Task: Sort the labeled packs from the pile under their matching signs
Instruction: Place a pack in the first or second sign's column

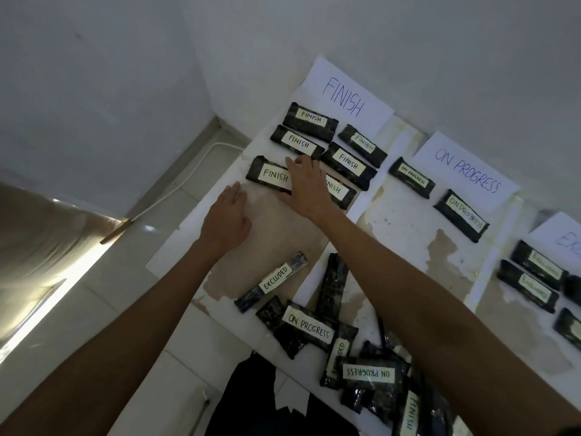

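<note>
Black packs with pale labels lie on a worn white board (405, 221). Under the FINISH sign (344, 96) lie several FINISH packs. My right hand (306, 187) rests flat, fingers spread, across two of them: the leftmost FINISH pack (267, 176) and another FINISH pack (341, 191) partly hidden under it. My left hand (226, 215) lies open on the bare board just left of it, holding nothing. The pile (355, 363) of mixed packs sits near me, with an EXCLUDED pack (273, 280) at its left edge.
Two packs lie under the ON PROGRESS sign (465, 171). Several EXCLUDED packs (537, 267) sit at the right under a cut-off sign (562, 237). A white wall stands behind; tiled floor and a white cable (176, 187) lie left of the board.
</note>
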`<state>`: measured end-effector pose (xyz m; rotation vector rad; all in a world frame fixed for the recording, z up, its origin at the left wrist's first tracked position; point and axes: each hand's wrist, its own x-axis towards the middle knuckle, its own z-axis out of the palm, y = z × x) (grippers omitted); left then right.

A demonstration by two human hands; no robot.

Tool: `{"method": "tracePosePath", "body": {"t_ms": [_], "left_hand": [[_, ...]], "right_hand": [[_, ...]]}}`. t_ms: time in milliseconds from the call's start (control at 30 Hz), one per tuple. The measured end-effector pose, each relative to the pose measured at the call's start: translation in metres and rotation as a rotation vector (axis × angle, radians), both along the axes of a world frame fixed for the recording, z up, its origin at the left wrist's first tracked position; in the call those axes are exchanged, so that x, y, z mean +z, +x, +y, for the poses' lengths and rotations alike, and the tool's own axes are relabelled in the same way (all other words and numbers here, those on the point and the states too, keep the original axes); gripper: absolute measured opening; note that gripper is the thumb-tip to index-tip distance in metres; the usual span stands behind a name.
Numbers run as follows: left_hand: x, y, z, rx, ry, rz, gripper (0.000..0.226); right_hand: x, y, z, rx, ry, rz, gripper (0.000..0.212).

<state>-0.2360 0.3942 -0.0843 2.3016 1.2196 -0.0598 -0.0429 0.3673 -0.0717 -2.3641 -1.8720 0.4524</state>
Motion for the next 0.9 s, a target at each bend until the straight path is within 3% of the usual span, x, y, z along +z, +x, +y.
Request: {"method": "tracePosePath", "body": {"t_ms": [100, 200, 267, 367, 500, 633, 900], "left_hand": [[0.007, -0.004, -0.012, -0.014, -0.037, -0.015, 0.051], [0.015, -0.011, -0.037, -0.002, -0.107, -0.027, 0.049], [0.018, -0.015, -0.055, -0.003, -0.142, -0.031, 0.049], [0.022, -0.018, -0.077, 0.017, -0.176, -0.032, 0.054], [0.033, -0.010, -0.091, 0.064, -0.175, -0.082, 0.052], [0.051, 0.008, -0.103, 0.049, -0.071, -0.183, 0.039], [0.085, 0.084, -0.155, -0.110, -0.008, -0.263, 0.038]], "right_hand": [[0.012, -0.005, -0.027, 0.103, 0.046, 0.122, 0.052], [0.016, -0.020, -0.076, 0.355, -0.138, 0.294, 0.042], [0.012, -0.029, -0.108, 0.478, -0.213, 0.240, 0.043], [0.004, -0.035, -0.139, 0.535, -0.159, 0.106, 0.036], [0.005, -0.027, -0.146, 0.462, -0.056, 0.082, 0.039], [0.028, -0.003, -0.164, 0.257, -0.004, 0.129, 0.032], [0.084, 0.069, -0.265, -0.073, 0.022, 0.118, 0.034]]}}
